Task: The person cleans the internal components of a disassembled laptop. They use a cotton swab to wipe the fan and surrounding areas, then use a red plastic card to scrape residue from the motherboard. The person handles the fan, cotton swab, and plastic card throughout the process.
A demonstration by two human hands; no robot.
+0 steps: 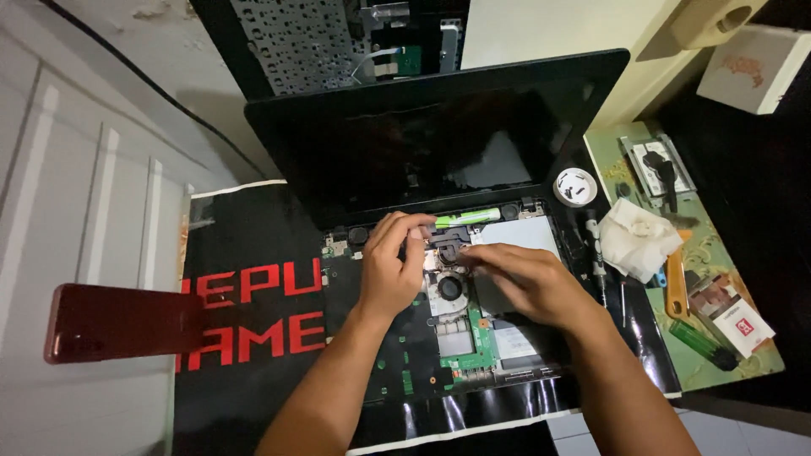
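An opened laptop [439, 139] lies on a black mat, its screen up and its green circuit board [473, 342] bare. My left hand [390, 266] rests on the board near the hinge, fingers curled on a dark heat-sink part [448, 241]. A green-handled tool [467, 218] lies just above its fingertips. My right hand [524, 279] lies across the board beside the round fan [449, 289], fingertips meeting the left hand's at the same dark part. Whether either hand grips it is hidden.
A red phone [118, 323] lies at the left on the white floor. At the right are a crumpled white tissue [638, 238], a small round white dish of screws [575, 186], an orange tool [676, 287], a green lighter [699, 342] and a small box [743, 319]. A removed keyboard panel [304, 42] stands behind the screen.
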